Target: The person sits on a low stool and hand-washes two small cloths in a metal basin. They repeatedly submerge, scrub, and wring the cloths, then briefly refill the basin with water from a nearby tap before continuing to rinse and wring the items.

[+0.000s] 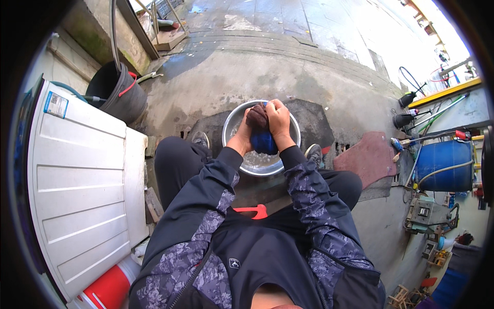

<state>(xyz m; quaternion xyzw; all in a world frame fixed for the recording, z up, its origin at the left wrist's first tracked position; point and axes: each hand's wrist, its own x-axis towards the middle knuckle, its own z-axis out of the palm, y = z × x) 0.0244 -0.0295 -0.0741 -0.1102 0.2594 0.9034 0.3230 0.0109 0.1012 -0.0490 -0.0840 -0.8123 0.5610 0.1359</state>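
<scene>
A bunched cloth item (264,141), dark blue below and brown at the top, is gripped between both hands above a round metal basin (261,170). My left hand (242,135) holds it from the left side. At its upper right, my right hand (279,117) is closed on the fabric, with the fingers curled near the brown part. Water with suds (258,159) shows inside the basin beneath the cloth. Exactly what kind of garment or cloth it is, I cannot tell.
Left of me stands a white ribbed plastic panel of an appliance (81,170), with a black bucket (122,92) beyond it. A red-brown mat (366,154) lies to the right, near a blue barrel (444,167). Something red (259,211) is visible between my legs.
</scene>
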